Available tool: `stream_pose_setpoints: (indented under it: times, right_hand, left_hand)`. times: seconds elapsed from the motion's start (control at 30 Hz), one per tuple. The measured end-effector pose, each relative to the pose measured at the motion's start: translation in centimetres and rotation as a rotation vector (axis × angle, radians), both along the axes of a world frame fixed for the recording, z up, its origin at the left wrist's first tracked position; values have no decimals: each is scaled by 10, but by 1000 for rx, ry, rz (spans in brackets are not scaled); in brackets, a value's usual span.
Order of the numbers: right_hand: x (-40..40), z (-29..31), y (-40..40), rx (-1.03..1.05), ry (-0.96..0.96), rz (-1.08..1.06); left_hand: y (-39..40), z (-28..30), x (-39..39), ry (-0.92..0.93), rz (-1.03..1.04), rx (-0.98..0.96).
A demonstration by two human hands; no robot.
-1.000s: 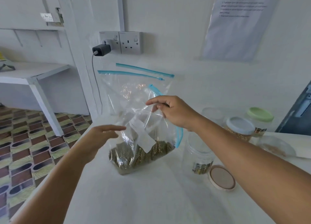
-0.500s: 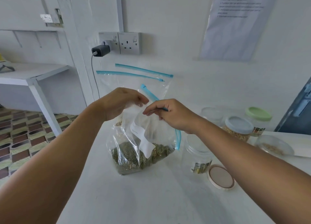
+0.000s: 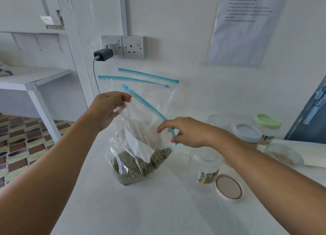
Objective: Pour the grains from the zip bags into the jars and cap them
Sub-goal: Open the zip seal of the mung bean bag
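Pulling apart the zip bag (image 3: 141, 137) of green grains on the white table (image 3: 158, 208): left hand (image 3: 107, 109) pinches the top corner, right hand (image 3: 187, 132) pinches the blue seal strip. Best to open it wide, keeping it upright, before lifting toward the open jar (image 3: 205, 164) just beside.
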State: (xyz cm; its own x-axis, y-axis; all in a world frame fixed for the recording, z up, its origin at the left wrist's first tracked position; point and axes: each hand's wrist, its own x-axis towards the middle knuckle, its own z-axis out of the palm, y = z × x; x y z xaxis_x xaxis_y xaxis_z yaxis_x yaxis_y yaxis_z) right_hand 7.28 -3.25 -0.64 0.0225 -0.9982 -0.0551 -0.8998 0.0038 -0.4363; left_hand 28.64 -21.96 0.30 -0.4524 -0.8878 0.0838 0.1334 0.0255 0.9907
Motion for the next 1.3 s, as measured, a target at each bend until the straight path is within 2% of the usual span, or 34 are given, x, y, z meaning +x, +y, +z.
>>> stream_pose_setpoints:
  times: [0.3, 0.5, 0.73, 0.87, 1.07, 1.3]
  right_hand:
    - [-18, 34, 10, 15, -70, -16]
    - [-15, 29, 6, 87, 6, -23]
    - [14, 47, -16, -19, -80, 34]
    - [25, 29, -45, -23, -14, 10]
    - [19, 6, -53, -124, -79, -70]
    - [16, 2, -52, -177, -171, -96]
  left_hand:
    - [-8, -5, 2, 7, 58, 51]
    - [-3, -5, -4, -1, 36, 31]
    - [5, -3, -8, -41, -66, -77]
    - [12, -8, -5, -53, -126, -128]
    - [32, -53, 35, 4, -91, -81]
    - [55, -142, 83, -174, -48, 59]
